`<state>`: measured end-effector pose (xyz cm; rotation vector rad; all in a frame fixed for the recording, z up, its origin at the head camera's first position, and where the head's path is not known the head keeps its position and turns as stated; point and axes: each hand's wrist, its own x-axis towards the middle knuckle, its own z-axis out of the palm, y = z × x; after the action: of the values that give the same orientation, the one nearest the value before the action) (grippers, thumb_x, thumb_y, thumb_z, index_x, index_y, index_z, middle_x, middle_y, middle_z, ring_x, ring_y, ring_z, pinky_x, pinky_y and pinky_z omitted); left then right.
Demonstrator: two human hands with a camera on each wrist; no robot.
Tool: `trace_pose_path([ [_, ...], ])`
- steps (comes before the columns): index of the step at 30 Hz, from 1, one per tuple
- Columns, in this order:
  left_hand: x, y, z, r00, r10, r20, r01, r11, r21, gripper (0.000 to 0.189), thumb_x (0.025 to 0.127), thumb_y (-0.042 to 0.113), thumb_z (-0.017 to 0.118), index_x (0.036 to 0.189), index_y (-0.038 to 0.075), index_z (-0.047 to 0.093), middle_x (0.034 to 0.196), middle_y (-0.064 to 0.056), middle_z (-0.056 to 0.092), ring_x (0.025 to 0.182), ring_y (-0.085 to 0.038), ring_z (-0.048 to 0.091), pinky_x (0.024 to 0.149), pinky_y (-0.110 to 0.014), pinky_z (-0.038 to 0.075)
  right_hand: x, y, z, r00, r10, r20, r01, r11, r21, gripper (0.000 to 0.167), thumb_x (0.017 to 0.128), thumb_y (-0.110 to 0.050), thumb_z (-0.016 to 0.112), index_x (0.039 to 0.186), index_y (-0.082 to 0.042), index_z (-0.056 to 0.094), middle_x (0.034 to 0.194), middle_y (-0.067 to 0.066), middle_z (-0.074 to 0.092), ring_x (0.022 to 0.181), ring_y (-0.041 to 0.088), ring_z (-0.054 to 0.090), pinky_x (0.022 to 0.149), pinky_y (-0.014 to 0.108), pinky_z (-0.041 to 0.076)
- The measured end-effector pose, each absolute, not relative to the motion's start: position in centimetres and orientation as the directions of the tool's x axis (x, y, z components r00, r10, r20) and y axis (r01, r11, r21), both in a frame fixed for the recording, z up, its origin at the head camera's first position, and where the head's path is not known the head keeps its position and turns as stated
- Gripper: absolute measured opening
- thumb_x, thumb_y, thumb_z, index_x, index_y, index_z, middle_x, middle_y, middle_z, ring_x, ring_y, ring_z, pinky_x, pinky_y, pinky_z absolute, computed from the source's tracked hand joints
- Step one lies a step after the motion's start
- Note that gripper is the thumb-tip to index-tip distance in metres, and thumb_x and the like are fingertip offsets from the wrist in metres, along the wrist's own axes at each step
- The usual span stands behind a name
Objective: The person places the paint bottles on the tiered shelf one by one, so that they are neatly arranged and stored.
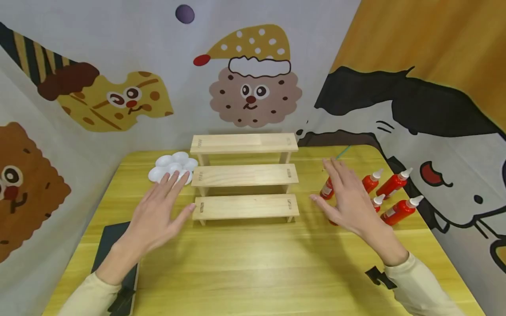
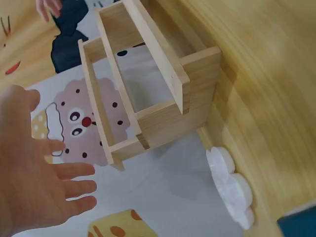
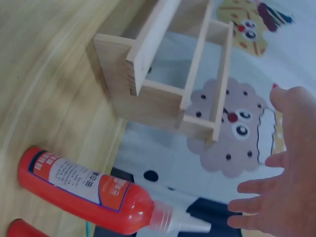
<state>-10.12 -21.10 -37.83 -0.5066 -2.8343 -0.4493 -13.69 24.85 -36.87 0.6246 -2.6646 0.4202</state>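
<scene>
A three-tier wooden stand [image 1: 245,175] of pale planks stands at the back middle of the table. My left hand [image 1: 156,217] is spread over the table at the stand's left side, its fingertips overlapping the edge of a white flower-shaped paint palette [image 1: 179,158] in the head view. On the other side, my right hand [image 1: 352,197] hovers with straight fingers among several red squeeze bottles [image 1: 398,212], partly hiding some of them. Both hands hold nothing. The right wrist view shows one red bottle [image 3: 84,190] with a white nozzle and printed label, below the hand.
A dark flat board or book [image 1: 112,239] lies at the table's left edge, partly under the left forearm. Behind the right fingertips a thin teal stick [image 1: 343,152] shows. A printed cartoon curtain [image 1: 158,26] hangs right behind the wooden table [image 1: 237,272].
</scene>
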Motion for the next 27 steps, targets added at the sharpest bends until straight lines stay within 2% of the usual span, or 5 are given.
trace_pose_path([
  [4,-10.4,-21.0,-38.5,-0.924,0.249,0.29,0.346,0.867,0.358,0.075,0.103,0.046,0.053,0.163,0.013,0.021,0.164,-0.02,0.032,0.148,-0.046,0.031,0.115,-0.068,0.031,-13.1,25.8,-36.9,-0.859,-0.259,0.441,-0.417,0.854,-0.311,0.091,0.088,-0.036,0.077,0.159,-0.008,0.029,0.158,0.023,0.039,0.139,0.048,0.042,0.109,0.07,0.039],
  [7,-10.5,-20.9,-38.9,-0.946,0.2,0.254,0.298,0.843,0.449,0.075,0.105,0.045,0.05,0.163,0.011,0.019,0.162,-0.024,0.032,0.145,-0.05,0.034,0.111,-0.071,0.033,-12.5,26.4,-37.1,-0.877,-0.169,0.451,-0.367,0.841,-0.398,0.087,0.091,-0.032,0.075,0.159,-0.007,0.028,0.156,0.024,0.041,0.125,0.044,0.052,0.098,0.068,0.047],
  [10,-10.6,-21.0,-39.5,-0.969,0.146,0.199,0.232,0.814,0.533,0.075,0.106,0.047,0.047,0.163,0.011,0.016,0.161,-0.026,0.032,0.144,-0.05,0.035,0.109,-0.071,0.034,-12.1,27.1,-37.7,-0.873,-0.106,0.477,-0.353,0.812,-0.465,0.082,0.092,-0.026,0.074,0.158,-0.004,0.03,0.153,0.027,0.043,0.121,0.044,0.052,0.095,0.067,0.047],
  [19,-11.1,-20.9,-41.8,-0.993,0.031,0.112,0.105,0.663,0.742,0.077,0.106,0.036,0.052,0.16,0.0,0.011,0.157,-0.03,0.037,0.144,-0.051,0.035,0.113,-0.067,0.034,-10.8,29.0,-40.3,-0.921,0.025,0.389,-0.251,0.726,-0.64,0.083,0.095,-0.025,0.071,0.159,-0.009,0.022,0.153,0.029,0.041,0.136,0.053,0.042,0.106,0.075,0.035],
  [27,-11.5,-19.5,-44.9,-0.998,0.026,-0.056,-0.036,0.494,0.869,0.077,0.108,0.033,0.05,0.159,-0.005,0.007,0.156,-0.033,0.032,0.143,-0.051,0.036,0.118,-0.057,0.036,-10.3,29.7,-43.5,-0.944,0.093,0.316,-0.168,0.688,-0.706,0.082,0.094,-0.024,0.073,0.156,-0.003,0.023,0.141,0.028,0.05,0.129,0.048,0.051,0.101,0.067,0.043],
])
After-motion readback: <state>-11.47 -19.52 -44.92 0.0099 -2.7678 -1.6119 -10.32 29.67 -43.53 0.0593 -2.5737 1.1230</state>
